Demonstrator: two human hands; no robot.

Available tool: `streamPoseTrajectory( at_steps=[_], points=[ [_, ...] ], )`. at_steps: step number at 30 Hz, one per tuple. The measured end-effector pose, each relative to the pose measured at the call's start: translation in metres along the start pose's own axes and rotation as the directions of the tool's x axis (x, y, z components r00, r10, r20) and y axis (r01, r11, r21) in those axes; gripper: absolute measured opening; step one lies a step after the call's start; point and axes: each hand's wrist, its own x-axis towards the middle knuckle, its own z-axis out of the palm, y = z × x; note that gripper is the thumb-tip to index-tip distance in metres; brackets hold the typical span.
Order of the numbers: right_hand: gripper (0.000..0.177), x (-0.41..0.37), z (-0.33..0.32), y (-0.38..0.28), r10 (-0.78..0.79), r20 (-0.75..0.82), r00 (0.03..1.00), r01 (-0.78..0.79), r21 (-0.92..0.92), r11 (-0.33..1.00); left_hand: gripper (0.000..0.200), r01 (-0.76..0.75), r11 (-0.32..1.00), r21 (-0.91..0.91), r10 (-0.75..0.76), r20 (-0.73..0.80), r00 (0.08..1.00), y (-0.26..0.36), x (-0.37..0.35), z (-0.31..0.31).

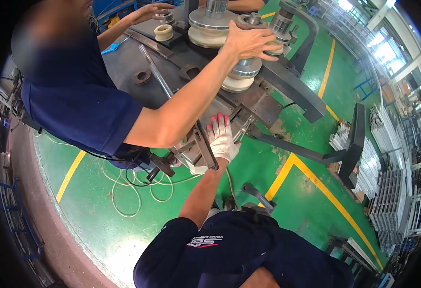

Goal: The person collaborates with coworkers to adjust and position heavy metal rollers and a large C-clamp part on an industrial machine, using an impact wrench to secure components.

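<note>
My left hand, in a white glove with red fingertips, lies on the near edge of the dark machine table. Its fingers are stretched out and point away from me. Just left of it runs a dark flat metal bar, and a thin metal tool or rod lies to its right. My right hand does not show. Beyond my glove, a co-worker's bare hand rests on top of a roller stack with steel and cream-coloured discs.
The co-worker leans in from the left, one arm crossing the table. More rollers, a metal ring and a long steel rod are there. A dark machine arm extends right; hoses loop on the green floor.
</note>
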Motion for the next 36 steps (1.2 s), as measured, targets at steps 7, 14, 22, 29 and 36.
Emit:
streamPoseTrajectory(
  at_steps=[7,14,22,29,36],
  points=[
    [0.044,-0.004,-0.102,-0.100,0.090,-0.105,0.990,-0.019,0.541,0.841,0.119,-0.001,1.000,0.008,0.001,-0.011,1.000,0.001,-0.001,0.002],
    [0.049,0.015,-0.116,-0.109,0.039,-0.124,0.991,0.039,0.570,0.820,0.121,0.000,1.000,-0.012,0.001,0.011,1.000,0.000,-0.002,-0.003],
    [0.045,0.048,-0.007,0.026,-0.205,-0.178,0.962,0.226,0.107,0.968,0.126,-0.009,1.000,0.010,0.009,0.021,1.000,-0.005,0.000,0.003],
    [0.042,0.017,-0.033,0.002,-0.110,-0.043,0.993,0.112,0.025,0.993,0.128,0.018,1.000,0.019,-0.018,0.032,0.999,-0.004,0.001,0.003],
    [0.045,-0.007,-0.061,-0.090,0.102,-0.015,0.995,-0.074,0.582,0.810,0.121,0.020,0.999,0.025,-0.021,0.052,0.998,-0.001,-0.002,-0.003]
  ],
)
